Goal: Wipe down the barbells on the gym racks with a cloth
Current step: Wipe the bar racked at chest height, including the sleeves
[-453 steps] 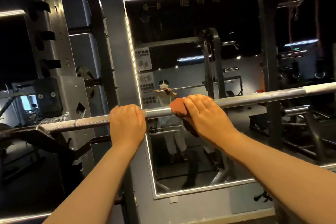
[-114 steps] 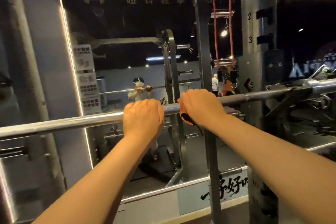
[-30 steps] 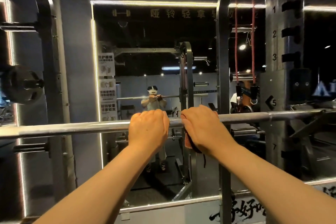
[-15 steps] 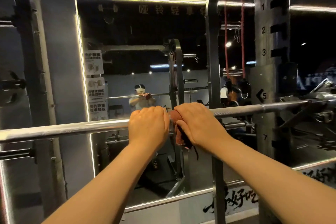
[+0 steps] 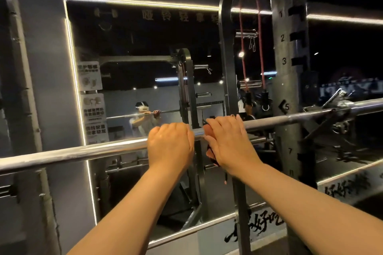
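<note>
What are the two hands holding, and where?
The left hand grips the barbell mid-shaft, bare. The right hand wraps a reddish cloth round the shaft right beside it.

Rack: I see its numbered upright (image 5: 290,64) standing right of centre.
Bracket: a metal hook (image 5: 339,116) sits just right of that upright, mid-frame.
Load: the barbell (image 5: 83,151) rests on the hook, spanning the frame leftward.

— What does the person wear?
— Forearms bare down to the left hand (image 5: 170,145) and right hand (image 5: 230,143). The mirror (image 5: 124,37) shows a white headset (image 5: 142,107) and pale top (image 5: 141,124).
</note>
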Motion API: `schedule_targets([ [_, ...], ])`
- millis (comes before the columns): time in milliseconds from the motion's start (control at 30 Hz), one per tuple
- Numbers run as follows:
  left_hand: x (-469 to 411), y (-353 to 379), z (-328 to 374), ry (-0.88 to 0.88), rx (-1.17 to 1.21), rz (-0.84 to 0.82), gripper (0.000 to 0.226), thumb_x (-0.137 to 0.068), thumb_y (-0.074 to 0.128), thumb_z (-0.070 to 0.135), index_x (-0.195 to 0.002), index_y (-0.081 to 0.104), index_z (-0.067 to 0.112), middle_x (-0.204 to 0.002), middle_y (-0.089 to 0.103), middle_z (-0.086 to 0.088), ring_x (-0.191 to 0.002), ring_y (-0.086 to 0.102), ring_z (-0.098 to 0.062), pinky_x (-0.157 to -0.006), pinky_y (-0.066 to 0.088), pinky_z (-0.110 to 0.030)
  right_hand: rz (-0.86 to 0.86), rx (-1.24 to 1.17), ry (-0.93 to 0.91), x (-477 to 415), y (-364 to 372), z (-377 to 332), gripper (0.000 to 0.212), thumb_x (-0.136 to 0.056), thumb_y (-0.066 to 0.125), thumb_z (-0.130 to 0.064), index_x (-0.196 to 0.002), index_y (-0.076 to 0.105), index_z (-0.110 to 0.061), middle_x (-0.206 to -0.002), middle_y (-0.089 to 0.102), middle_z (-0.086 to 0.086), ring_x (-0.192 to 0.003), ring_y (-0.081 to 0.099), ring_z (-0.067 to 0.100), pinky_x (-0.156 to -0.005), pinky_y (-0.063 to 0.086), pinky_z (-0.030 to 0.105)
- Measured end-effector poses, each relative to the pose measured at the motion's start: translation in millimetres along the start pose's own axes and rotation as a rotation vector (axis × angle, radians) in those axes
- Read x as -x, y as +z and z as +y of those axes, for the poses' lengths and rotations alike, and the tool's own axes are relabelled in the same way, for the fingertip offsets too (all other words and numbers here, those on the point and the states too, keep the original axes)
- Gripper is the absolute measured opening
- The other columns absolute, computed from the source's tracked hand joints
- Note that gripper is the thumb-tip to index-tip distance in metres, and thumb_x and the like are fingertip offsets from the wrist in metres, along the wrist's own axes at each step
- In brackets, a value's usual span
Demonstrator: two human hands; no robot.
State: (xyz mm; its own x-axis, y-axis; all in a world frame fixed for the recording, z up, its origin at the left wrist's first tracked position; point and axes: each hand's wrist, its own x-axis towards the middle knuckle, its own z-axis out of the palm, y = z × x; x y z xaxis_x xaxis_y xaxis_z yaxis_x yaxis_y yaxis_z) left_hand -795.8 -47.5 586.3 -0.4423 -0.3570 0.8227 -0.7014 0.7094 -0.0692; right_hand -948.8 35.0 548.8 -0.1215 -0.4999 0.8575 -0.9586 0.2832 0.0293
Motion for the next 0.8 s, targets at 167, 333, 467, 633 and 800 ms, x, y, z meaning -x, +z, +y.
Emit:
schedule_targets([
  [167,1,-1,-4,0.042,-0.005,-0.042,0.029,-0.105,0.032,0.033,-0.104,0.06,0.023,-0.091,0.056,0.006,-0.082,0.052,-0.015,-0.082,0.038,-0.032,-0.024,0.022,0.013,5,-21,65,0.036,-0.102,0.035,-0.044,-0.125,0.057,-0.027,-0.119,0.054,-0.006,-0.116,0.048,0.02,-0.119,0.028,0.043],
  [333,-2,2,2,-0.031,-0.003,-0.026,0.03,-0.105,0.031,0.031,-0.098,0.06,0.024,-0.084,0.052,0.009,-0.077,0.048,-0.013,-0.085,0.04,-0.032,0.175,-0.125,0.198,9,1,38,0.027,-0.106,0.027,-0.037,-0.112,0.05,-0.023,-0.116,0.048,-0.005,-0.119,0.044,0.025,-0.128,0.007,0.044],
  [467,-5,0,5,-0.042,-0.042,-0.037,0.024,-0.105,0.034,0.033,-0.092,0.054,0.027,-0.082,0.051,0.01,-0.074,0.048,-0.013,-0.079,0.038,-0.032,0.209,-0.041,0.034,8,21,17,0.037,-0.105,0.032,-0.034,-0.133,0.047,-0.016,-0.13,0.047,0.002,-0.13,0.041,0.028,-0.124,0.016,0.059],
  [633,-4,2,5,-0.054,-0.049,-0.039,0.022,-0.101,0.037,0.031,-0.088,0.054,0.028,-0.084,0.057,0.01,-0.075,0.05,-0.012,-0.084,0.045,-0.032,0.213,0.096,-0.212,9,12,84,0.053,-0.099,0.042,-0.035,-0.144,0.045,-0.007,-0.135,0.05,0.012,-0.13,0.039,0.031,-0.122,0.017,0.041],
  [800,-5,-3,19,-0.076,-0.032,-0.102,0.027,-0.1,0.032,0.03,-0.091,0.057,0.026,-0.087,0.06,0.008,-0.077,0.05,-0.012,-0.088,0.046,-0.034,0.248,-0.107,0.137,21,7,85,0.048,-0.106,0.029,-0.041,-0.135,0.05,-0.009,-0.137,0.05,0.012,-0.138,0.032,0.028,-0.128,0.008,0.046],
])
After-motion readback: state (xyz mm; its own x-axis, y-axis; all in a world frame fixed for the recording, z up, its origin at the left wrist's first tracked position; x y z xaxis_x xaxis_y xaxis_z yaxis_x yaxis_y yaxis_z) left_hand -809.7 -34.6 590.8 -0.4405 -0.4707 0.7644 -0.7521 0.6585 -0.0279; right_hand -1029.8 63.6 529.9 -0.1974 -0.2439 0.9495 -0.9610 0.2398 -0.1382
